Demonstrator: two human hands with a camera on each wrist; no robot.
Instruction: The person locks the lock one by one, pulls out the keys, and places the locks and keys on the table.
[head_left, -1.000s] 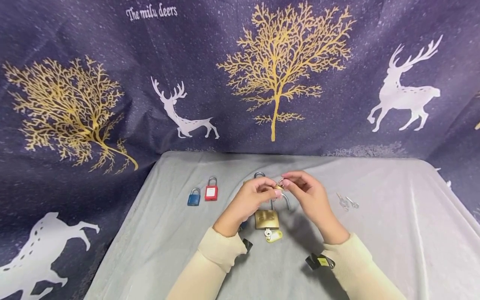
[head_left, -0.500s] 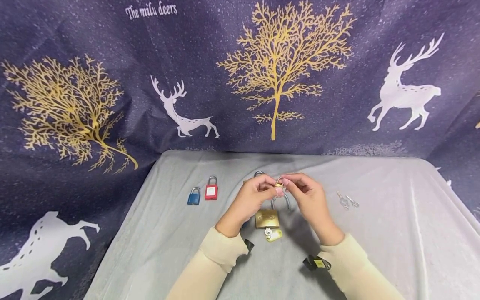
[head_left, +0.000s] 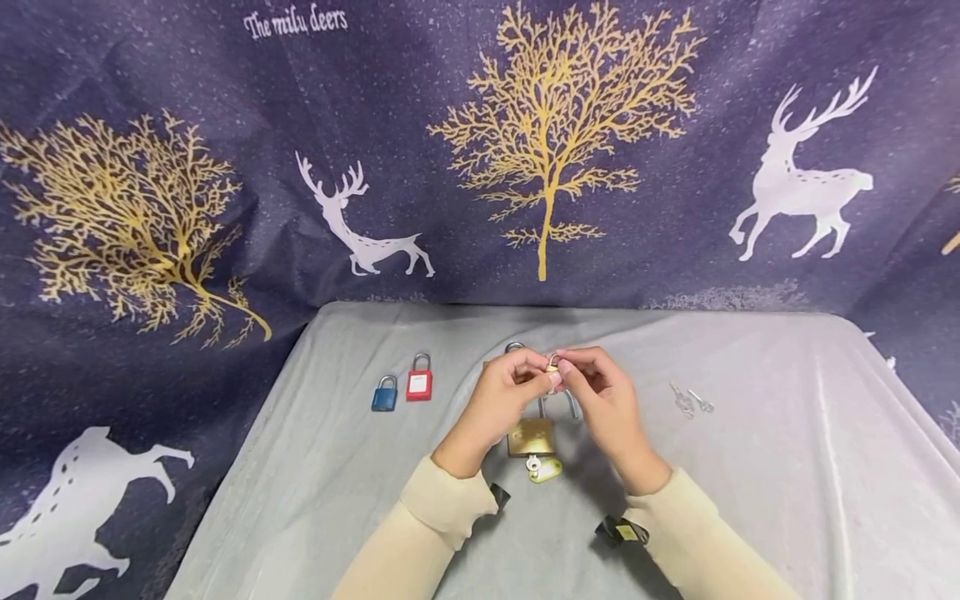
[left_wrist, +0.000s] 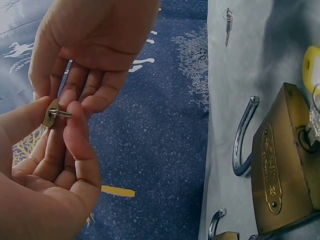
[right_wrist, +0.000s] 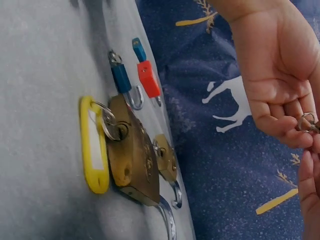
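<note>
Both hands meet over the middle of the table around a small brass padlock. My left hand pinches its body between thumb and fingers. From the other side, the thumb and fingertips of my right hand pinch it near the shackle. A key sticks out of the padlock's base in the left wrist view, and a key ring shows at the fingers in the right wrist view. Below the hands lies a large brass padlock, shackle open, with a key and a yellow tag.
A blue padlock and a red padlock lie to the left. Partly hidden by the left hand are another brass padlock and a blue one. Loose keys lie right. A patterned curtain hangs behind the table.
My right hand has shifted slightly left, bringing its fingertips closer to the left ones and covering more of the small padlock. My left hand keeps its pinch.
</note>
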